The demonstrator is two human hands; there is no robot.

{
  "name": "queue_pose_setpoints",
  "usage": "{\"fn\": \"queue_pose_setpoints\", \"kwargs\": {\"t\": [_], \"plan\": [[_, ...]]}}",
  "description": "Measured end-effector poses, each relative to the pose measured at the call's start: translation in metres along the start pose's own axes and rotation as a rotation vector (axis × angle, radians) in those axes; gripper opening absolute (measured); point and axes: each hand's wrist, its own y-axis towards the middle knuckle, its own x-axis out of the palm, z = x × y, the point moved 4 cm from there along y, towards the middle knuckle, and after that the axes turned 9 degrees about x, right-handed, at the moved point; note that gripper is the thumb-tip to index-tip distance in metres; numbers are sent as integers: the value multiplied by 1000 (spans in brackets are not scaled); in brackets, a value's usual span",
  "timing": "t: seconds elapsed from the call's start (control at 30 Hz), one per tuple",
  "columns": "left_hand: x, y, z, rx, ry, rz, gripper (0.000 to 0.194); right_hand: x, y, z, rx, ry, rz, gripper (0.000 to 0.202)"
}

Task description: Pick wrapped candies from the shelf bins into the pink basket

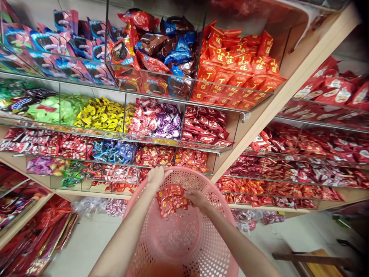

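A round pink plastic basket [213, 227] with a perforated wall hangs at the lower middle, in front of the candy shelves. My left hand [158, 177] is closed over its far rim. Inside the basket's opening, my right hand [196, 197] grips the right side of a cluster of small red candy packets [170, 199]. The packets have orange and yellow round prints. Below them the basket's bottom shows through, with an orange-red patch near the picture's lower edge.
Glass-fronted shelves [95, 130] hold wrapped sweets, with large orange-red packets [236, 69] at upper right. A slanting wooden upright [259, 119] divides the shelving. Plastic bags [89, 206] lie under the bottom shelf. A wooden stool [319, 261] stands at lower right on the tiled floor [86, 238].
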Motion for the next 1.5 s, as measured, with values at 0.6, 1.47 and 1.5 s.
{"fn": "queue_pose_setpoints", "kwargs": {"t": [0.6, 1.47, 1.5], "plan": [[1, 0, -1, 0, -4, 8, 69, -16, -11, -38, -256, -219, 290, 36], [-1, -2, 1, -21, -2, 1, 67, -102, 9, -130, 25, -1127, 546, 50], [-1, -1, 1, -19, -1, 1, 67, -104, 3, -135, 19, -1140, 540, 50]]}}
